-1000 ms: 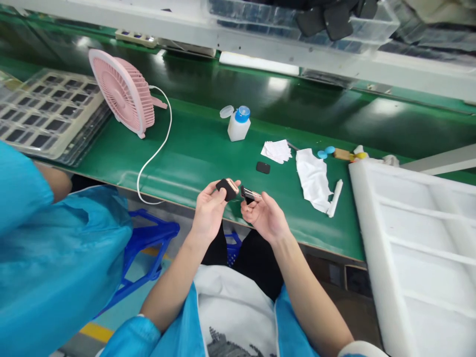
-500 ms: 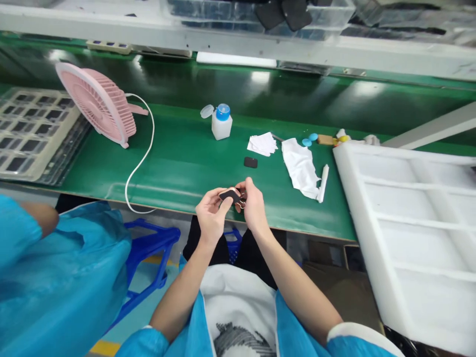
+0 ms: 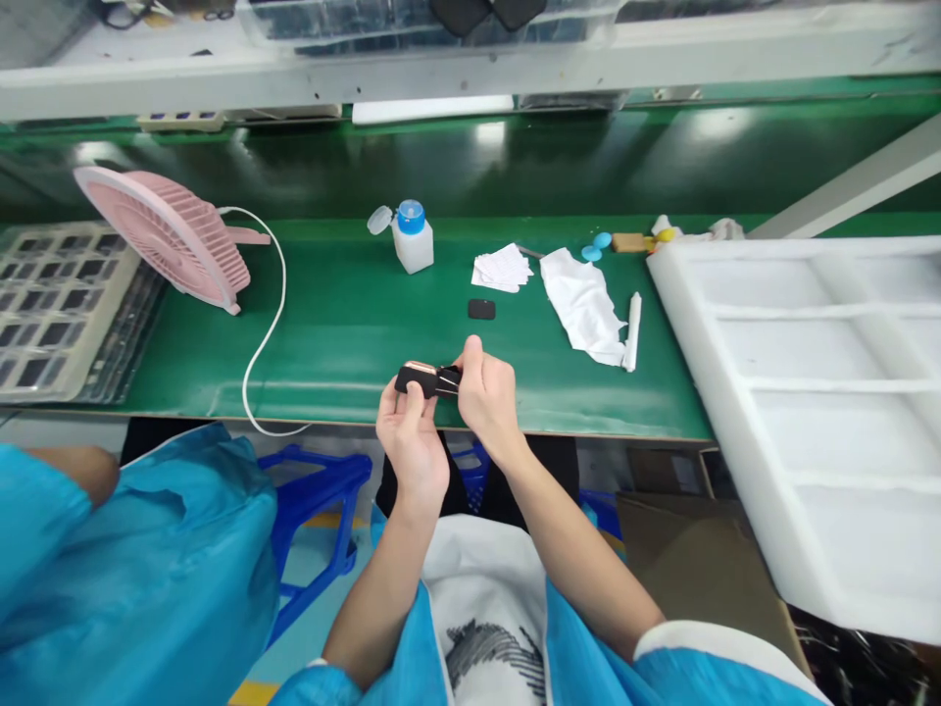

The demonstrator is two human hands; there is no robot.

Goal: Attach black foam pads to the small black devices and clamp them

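Note:
Just above the bench's front edge, my left hand (image 3: 413, 436) pinches a small black rounded rectangular piece (image 3: 416, 380) with a copper-coloured edge. My right hand (image 3: 489, 397) has its fingers closed on the wire handles of a black binder clip (image 3: 446, 379), which meets the piece's right end. Whether the clip's jaws grip the piece cannot be made out. A similar flat black piece (image 3: 481, 310) lies on the green bench top (image 3: 330, 333) beyond my hands. Behind it are white paper slips (image 3: 503, 268), with a crumpled white cloth (image 3: 584, 304) to the right.
A white bottle (image 3: 413, 245) with a blue top stands at the back. At left are a pink fan (image 3: 169, 235), its white cable (image 3: 275, 324) and stacked trays (image 3: 59, 314). A white divided foam tray (image 3: 742, 382) stands right. A co-worker's blue sleeve (image 3: 44, 520) is at left.
My hands have shifted slightly left in view. The black piece has turned to lie more level, and the clip now shows to its right, with my right hand around its handles.

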